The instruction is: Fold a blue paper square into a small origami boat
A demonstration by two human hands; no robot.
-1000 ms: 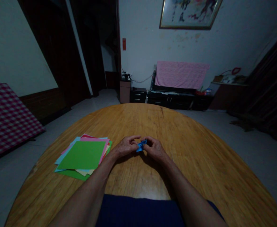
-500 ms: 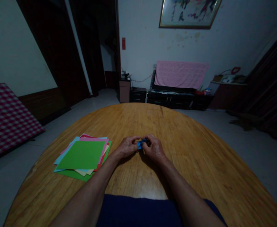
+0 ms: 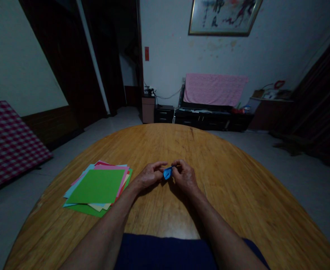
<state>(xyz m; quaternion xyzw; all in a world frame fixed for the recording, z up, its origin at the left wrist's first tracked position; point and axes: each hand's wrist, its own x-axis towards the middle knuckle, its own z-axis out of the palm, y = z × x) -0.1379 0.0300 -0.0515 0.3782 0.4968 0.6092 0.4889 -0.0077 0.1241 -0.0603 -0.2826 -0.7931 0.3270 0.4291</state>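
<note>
A small piece of folded blue paper is held between my two hands over the middle of the near half of the table. My left hand has its thumb and lower fingers at the paper's left edge, while its index finger stretches out above. On the other side, my right hand pinches the paper's right edge between thumb and fingers. A pocket-like fold shows on the paper's upper face. Beside my left forearm lies a loose stack of coloured paper sheets, a green one on top.
The round wooden table fills the foreground. Beyond it stand a low black cabinet and a screen-shaped thing under a pink cloth. A red checked cloth hangs at the left.
The blue paper has turned in my fingers, so its folded pocket now faces up more. My left index finger has straightened and lifted off the paper. The paper stack has not moved.
</note>
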